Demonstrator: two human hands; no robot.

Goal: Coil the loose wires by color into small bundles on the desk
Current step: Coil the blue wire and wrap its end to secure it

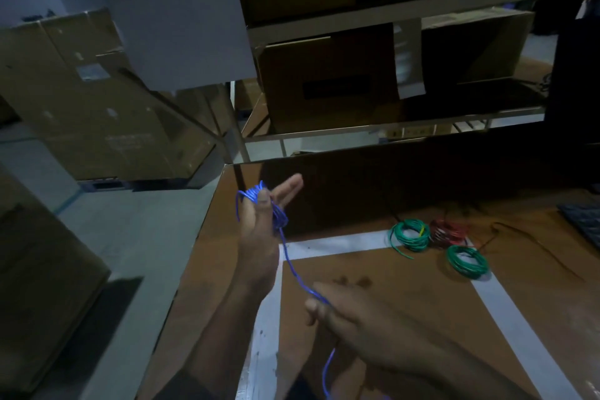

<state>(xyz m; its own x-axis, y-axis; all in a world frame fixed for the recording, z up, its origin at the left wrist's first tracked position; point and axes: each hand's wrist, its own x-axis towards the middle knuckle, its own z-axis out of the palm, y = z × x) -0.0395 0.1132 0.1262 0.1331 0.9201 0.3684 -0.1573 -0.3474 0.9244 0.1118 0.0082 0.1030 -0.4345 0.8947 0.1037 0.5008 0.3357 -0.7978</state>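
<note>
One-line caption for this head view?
Left hand holds a blue wire coil, right hand feeding it; green bundles on desk.

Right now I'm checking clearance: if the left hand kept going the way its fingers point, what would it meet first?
Probably the dark upright panel at the desk's back edge. The left hand, wound with blue wire, points up and away toward it, though depth is unclear.

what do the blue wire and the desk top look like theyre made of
Blue wire: likely a thin conductor in glossy plastic insulation; it glints and bends freely into loops around the left hand, trailing to the right hand. The core does not show.

Desk top: looks like smooth brown laminate or painted board with a matte sheen; white tape-like strips cross it. The exact material is unclear.
</note>
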